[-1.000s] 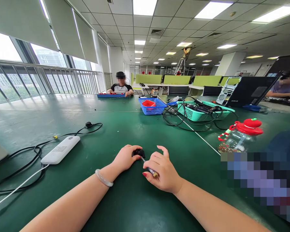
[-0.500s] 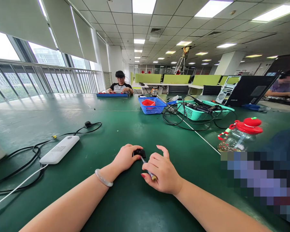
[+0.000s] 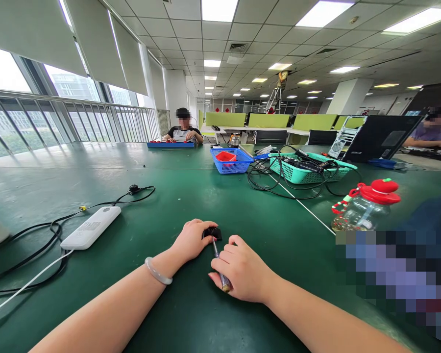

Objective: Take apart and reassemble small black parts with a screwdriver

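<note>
My left hand is curled over a small black part and holds it down on the green table. A pale bangle sits on that wrist. My right hand is closed round a thin screwdriver, whose tip rests on the black part. The tool's shaft slants from the part back toward me, with its butt end showing below my fingers.
A white power strip with black and white cables lies to the left. A blue basket, a teal basket with cables, and a red-lidded jar stand to the right. One person sits far across the table, another at the right.
My right hand has shifted left and lower, its raised fingers now folded down round the screwdriver. The tool's handle has swung toward me. My left hand stays on the black part.
</note>
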### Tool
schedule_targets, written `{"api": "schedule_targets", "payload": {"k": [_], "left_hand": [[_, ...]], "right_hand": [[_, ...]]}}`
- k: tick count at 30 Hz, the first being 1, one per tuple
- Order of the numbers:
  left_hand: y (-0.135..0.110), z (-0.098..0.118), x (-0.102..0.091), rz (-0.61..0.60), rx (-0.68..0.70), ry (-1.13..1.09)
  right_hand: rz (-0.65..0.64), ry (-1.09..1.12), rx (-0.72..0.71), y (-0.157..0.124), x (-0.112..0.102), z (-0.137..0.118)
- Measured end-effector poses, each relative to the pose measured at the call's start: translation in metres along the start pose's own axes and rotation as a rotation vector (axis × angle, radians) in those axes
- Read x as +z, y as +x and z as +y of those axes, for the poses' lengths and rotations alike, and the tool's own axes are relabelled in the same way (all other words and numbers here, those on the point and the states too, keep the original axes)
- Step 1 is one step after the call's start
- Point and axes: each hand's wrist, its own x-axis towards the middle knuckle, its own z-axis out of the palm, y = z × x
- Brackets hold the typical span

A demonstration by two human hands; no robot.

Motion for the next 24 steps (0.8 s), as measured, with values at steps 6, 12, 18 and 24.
{"api": "schedule_targets", "payload": {"k": [6,12,18,24], "left_hand": [[0.0008,-0.0023,0.0014,0.001,0.002,0.007],[0.0001,-0.0005,0.0001,0.003,0.006,0.004],[-0.0007,0.0005,0.0000,0.007,0.002,-0.003],[0.0005,-0.0027,0.0027,0.018,0.009,-0.031]], "right_hand": [[0.091,-0.013,0.102,0.0034,-0.0053,0.0002],[0.137,-0.039,0.126,0.0043,-0.0069,-0.0004],[0.183,-0.030,0.105,0.0035,-0.0034,0.0013],[0.193,-0.034,0.098,0.0026,-0.0035,0.0015]]}}
